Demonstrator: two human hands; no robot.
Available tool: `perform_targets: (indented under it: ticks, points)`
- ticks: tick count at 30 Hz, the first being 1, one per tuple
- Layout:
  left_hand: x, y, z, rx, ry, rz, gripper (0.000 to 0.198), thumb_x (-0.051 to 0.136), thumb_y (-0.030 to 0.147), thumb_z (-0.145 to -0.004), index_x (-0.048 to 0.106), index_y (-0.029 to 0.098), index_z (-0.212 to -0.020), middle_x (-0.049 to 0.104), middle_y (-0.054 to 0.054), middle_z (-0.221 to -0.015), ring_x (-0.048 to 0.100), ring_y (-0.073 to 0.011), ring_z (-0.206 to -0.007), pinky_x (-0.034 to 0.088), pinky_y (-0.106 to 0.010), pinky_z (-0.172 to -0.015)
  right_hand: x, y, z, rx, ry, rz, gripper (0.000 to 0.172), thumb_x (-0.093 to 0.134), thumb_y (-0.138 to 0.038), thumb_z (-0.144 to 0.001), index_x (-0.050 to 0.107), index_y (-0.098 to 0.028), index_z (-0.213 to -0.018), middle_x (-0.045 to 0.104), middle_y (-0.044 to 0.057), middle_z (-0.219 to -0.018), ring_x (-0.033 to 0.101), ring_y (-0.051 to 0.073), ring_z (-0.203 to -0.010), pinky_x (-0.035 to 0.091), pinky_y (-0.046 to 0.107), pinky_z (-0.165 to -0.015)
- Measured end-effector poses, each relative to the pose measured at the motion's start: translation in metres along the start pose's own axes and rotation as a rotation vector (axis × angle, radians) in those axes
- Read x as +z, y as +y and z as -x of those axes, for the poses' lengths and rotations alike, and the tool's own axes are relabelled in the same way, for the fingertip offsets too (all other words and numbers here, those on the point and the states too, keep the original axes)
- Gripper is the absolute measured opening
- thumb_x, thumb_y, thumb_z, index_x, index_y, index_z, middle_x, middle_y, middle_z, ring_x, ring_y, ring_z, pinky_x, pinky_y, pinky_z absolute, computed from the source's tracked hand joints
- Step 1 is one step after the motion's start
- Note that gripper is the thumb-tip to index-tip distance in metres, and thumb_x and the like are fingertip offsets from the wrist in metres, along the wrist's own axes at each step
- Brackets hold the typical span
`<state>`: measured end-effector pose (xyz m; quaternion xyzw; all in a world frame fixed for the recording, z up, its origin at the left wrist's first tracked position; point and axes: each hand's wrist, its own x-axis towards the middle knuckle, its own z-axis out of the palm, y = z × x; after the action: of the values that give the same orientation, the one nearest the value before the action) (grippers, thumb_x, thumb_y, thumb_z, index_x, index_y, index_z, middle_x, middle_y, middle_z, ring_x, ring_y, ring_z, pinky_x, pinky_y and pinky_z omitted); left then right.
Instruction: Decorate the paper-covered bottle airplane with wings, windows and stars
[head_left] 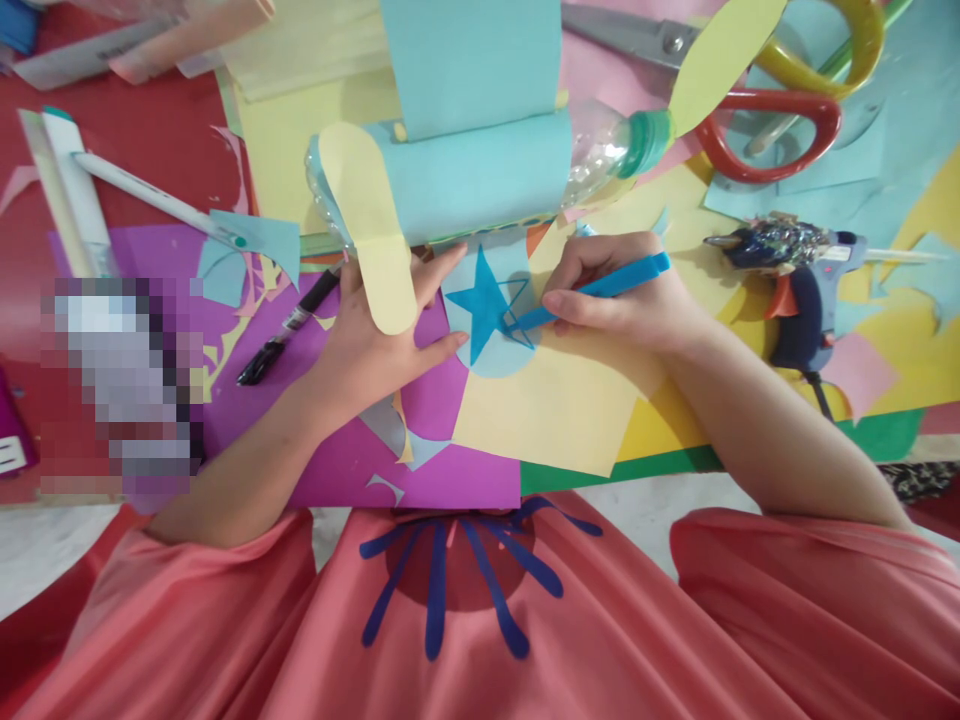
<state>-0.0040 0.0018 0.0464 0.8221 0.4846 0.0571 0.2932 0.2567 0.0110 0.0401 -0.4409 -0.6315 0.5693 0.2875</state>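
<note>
Pinching a slim bright-blue plastic pen [622, 281] between thumb and fingers of the right hand [637, 312], probably for control over the part-filled blue star [481, 305] on rounded pale-blue paper [502, 264], mid-frame. With fingers of the left hand [366, 350] spread at that paper's left edge, likely for bracing, below a light-blue paper-wrapped plastic bottle [480, 170], upper middle.

Pixelated object [124, 385], left: unidentifiable. Scissors [634, 35]: middle hidden under yellow-green paper leaf [720, 60]. Left hand [364, 345]: some fingers behind pale yellow strip [379, 250]. Blue sheet [472, 60]: cut by far edge.
</note>
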Motion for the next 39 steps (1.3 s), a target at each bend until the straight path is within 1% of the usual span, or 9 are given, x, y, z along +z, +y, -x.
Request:
perform_targets:
  ticks: [8,10,13,17,21,26,33,36,39]
  points:
    - [0.0002,-0.0013,0.0000,0.007,-0.010,-0.002,0.068,0.065,0.030,-0.090,0.040,0.024,-0.153,0.065,-0.010,-0.125,0.056,-0.0344,-0.125,0.043,-0.053,-0.109,-0.0017,-0.0016,-0.0018,0.005,-0.004,-0.051,0.036,0.079,-0.041,-0.079,0.058,-0.020,-0.059,0.061,-0.002,-0.053,0.051,0.008,-0.047,0.036,0.025,-0.043]
    - [0.0004,-0.0019,0.0001,0.009,-0.013,0.000,0.069,0.065,0.029,-0.090,0.040,0.024,-0.154,0.065,-0.011,-0.126,0.057,-0.0342,-0.124,0.042,-0.054,-0.109,-0.0019,-0.0012,-0.0020,0.006,0.021,-0.077,0.036,0.079,-0.042,-0.079,0.058,-0.020,-0.061,0.061,-0.001,-0.052,0.050,0.009,-0.045,0.035,0.025,-0.043]
    - [0.0007,-0.0020,0.0001,0.011,-0.013,0.000,0.068,0.064,0.030,-0.091,0.040,0.023,-0.154,0.064,-0.011,-0.128,0.057,-0.0343,-0.124,0.042,-0.054,-0.109,-0.0014,-0.0004,-0.0022,0.004,0.052,-0.106,0.034,0.081,-0.042,-0.079,0.058,-0.021,-0.065,0.062,-0.002,-0.055,0.053,0.010,-0.048,0.038,0.025,-0.045]
    - [0.0002,-0.0008,0.0000,0.002,-0.025,-0.011,0.069,0.064,0.031,-0.092,0.038,0.020,-0.155,0.063,-0.012,-0.129,0.057,-0.0349,-0.126,0.042,-0.054,-0.110,-0.0003,-0.0004,-0.0025,0.031,0.019,-0.109,0.034,0.081,-0.041,-0.079,0.057,-0.021,-0.067,0.063,-0.003,-0.057,0.053,0.009,-0.050,0.040,0.024,-0.048]
    - [0.0000,-0.0001,-0.0001,0.001,-0.025,-0.019,0.068,0.065,0.031,-0.092,0.038,0.022,-0.154,0.060,-0.012,-0.135,0.055,-0.0350,-0.129,0.041,-0.053,-0.111,0.0001,0.0003,-0.0019,0.039,0.017,-0.095,0.034,0.081,-0.041,-0.080,0.056,-0.021,-0.067,0.062,-0.003,-0.058,0.054,0.010,-0.053,0.040,0.024,-0.049]
    - [-0.0005,-0.0005,-0.0004,0.002,-0.019,-0.031,0.069,0.066,0.031,-0.091,0.039,0.022,-0.154,0.064,-0.010,-0.123,0.055,-0.0351,-0.128,0.040,-0.053,-0.111,-0.0015,0.0019,-0.0012,0.025,0.010,-0.035,0.034,0.078,-0.038,-0.080,0.056,-0.021,-0.062,0.059,-0.002,-0.060,0.050,0.009,-0.053,0.037,0.025,-0.049]
    - [-0.0010,-0.0007,0.0001,0.016,-0.029,-0.045,0.068,0.062,0.033,-0.093,0.037,0.021,-0.155,0.065,-0.010,-0.118,0.055,-0.0346,-0.127,0.043,-0.052,-0.107,-0.0060,-0.0035,-0.0020,-0.005,-0.045,0.044,0.040,0.077,-0.040,-0.080,0.053,-0.020,-0.056,0.052,-0.004,-0.054,0.045,0.007,-0.051,0.033,0.025,-0.047]
    - [-0.0006,-0.0015,-0.0001,0.018,-0.026,-0.041,0.068,0.062,0.033,-0.093,0.038,0.022,-0.155,0.065,-0.010,-0.120,0.055,-0.0339,-0.127,0.042,-0.051,-0.108,-0.0063,-0.0053,-0.0020,0.004,-0.047,0.015,0.041,0.078,-0.043,-0.080,0.053,-0.020,-0.056,0.053,-0.004,-0.053,0.046,0.007,-0.051,0.034,0.025,-0.047]
    - [-0.0005,-0.0022,0.0001,0.017,-0.024,-0.033,0.067,0.063,0.033,-0.092,0.039,0.021,-0.154,0.065,-0.010,-0.122,0.055,-0.0335,-0.127,0.042,-0.051,-0.109,-0.0043,-0.0060,-0.0021,0.028,-0.019,-0.071,0.037,0.078,-0.043,-0.080,0.056,-0.020,-0.061,0.057,-0.003,-0.055,0.050,0.008,-0.050,0.036,0.024,-0.046]
